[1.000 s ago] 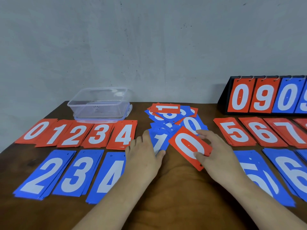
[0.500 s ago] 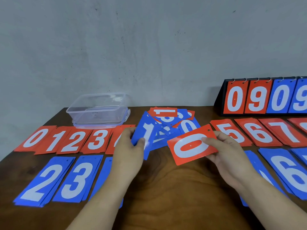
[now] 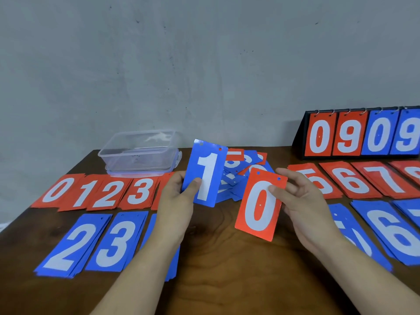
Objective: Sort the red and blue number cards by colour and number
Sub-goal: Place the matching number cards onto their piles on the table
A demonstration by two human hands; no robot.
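At the far left of the wooden counter [image 3: 227, 269], the back row holds red piles reading 0 [image 3: 58, 189], 1 [image 3: 84, 194], 2 [image 3: 109, 194] and 3 [image 3: 139, 192], edges overlapping. A further red pile [image 3: 162, 189] is mostly hidden behind the left hand. In front of them lie blue piles reading 2 [image 3: 70, 244] and 3 [image 3: 116, 242], and a third blue pile [image 3: 150, 228] runs under the left forearm, its number covered.

Behind the red row stands a clear plastic box [image 3: 138, 155], resting on what looks like its clip-on lid. The wall and counter show through its sides.

The left hand [image 3: 177, 198] holds the blue 1 card [image 3: 206, 176] upright above the counter, thumb pressed on the card's lower face and fingers behind it. Just behind and to the right of that card lies the unsorted heap [image 3: 241, 169] of mixed red and blue cards, its numbers only partly readable. The right hand [image 3: 300, 201] pinches the red 0 card [image 3: 260, 205] by its right edge, thumb on the front. The card tilts slightly and is clear of the counter. The two held cards are near each other but apart.

Right of the hands, red piles read 5 [image 3: 318, 185], 6 [image 3: 354, 180] and 7 [image 3: 386, 178]. In front, a blue pile [image 3: 350, 228] lies partly under the right wrist, with a blue 6 pile [image 3: 395, 233] beside it.

At the back right a black flip scoreboard [image 3: 300, 142] shows ring-hung cards, red 0 and 9, then blue 0 and 9.
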